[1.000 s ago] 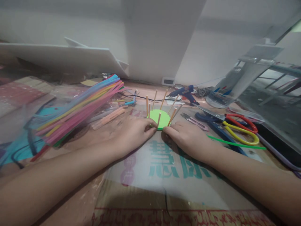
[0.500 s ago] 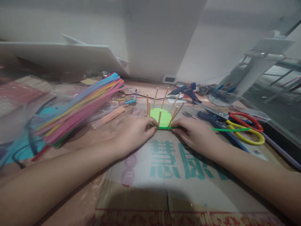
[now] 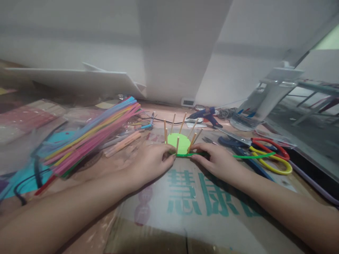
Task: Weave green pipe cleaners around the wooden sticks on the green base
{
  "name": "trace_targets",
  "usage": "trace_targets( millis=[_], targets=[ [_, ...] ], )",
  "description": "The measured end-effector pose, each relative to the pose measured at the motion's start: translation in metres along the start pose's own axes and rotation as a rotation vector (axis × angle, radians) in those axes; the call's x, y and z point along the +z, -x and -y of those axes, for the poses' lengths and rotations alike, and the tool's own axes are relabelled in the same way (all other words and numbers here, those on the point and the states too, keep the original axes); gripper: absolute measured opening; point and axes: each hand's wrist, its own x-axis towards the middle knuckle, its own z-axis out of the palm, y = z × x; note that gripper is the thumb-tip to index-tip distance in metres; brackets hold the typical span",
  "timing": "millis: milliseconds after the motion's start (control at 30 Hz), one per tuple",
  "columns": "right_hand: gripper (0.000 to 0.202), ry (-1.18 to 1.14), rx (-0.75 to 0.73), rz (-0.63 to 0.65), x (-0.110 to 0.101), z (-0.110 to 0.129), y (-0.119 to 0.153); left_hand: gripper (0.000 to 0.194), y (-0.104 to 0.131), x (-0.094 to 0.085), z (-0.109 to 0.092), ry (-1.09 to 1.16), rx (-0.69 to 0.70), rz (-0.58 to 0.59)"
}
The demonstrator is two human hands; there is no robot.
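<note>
A light green disc (image 3: 179, 143) lies on the cardboard, with several thin wooden sticks (image 3: 177, 144) standing up around its edge. Along its near side runs a bright green strip (image 3: 184, 155), like a pipe cleaner. My left hand (image 3: 159, 157) is closed at the disc's left front, thumb and finger pinching the strip. At the right front my right hand (image 3: 213, 157) pinches the same strip, whose long free end sticks out to the right past the hand. The fingertips partly cover the disc's near rim.
A bundle of colourful pipe cleaners (image 3: 97, 135) lies at left. Behind the disc is a blue glue gun (image 3: 205, 114). Scissors with red and yellow handles (image 3: 272, 155) and pliers (image 3: 230, 141) lie at right, near a clear plastic container (image 3: 254, 106). Printed cardboard (image 3: 185, 197) covers the front.
The whole scene sits lower in the picture as the head view has tilted up. Both hands keep their pinch on the green strip, with hardly any shift against the disc.
</note>
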Motion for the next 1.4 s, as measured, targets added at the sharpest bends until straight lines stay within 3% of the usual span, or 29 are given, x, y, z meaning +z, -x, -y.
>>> trace_targets(
  millis=[367,1100,1400],
  targets=[
    [0.021,-0.048,0.035,-0.01,0.0,0.002,-0.002,0.02,0.007,-0.006,0.001,-0.071,0.041,0.001],
    [0.021,-0.044,-0.005,0.058,0.005,-0.001,-0.009,0.02,-0.005,-0.007,-0.001,-0.021,0.034,0.056],
    [0.02,-0.047,-0.028,0.053,0.007,-0.003,-0.008,0.017,0.004,-0.011,0.002,-0.071,0.047,-0.026]
  ],
)
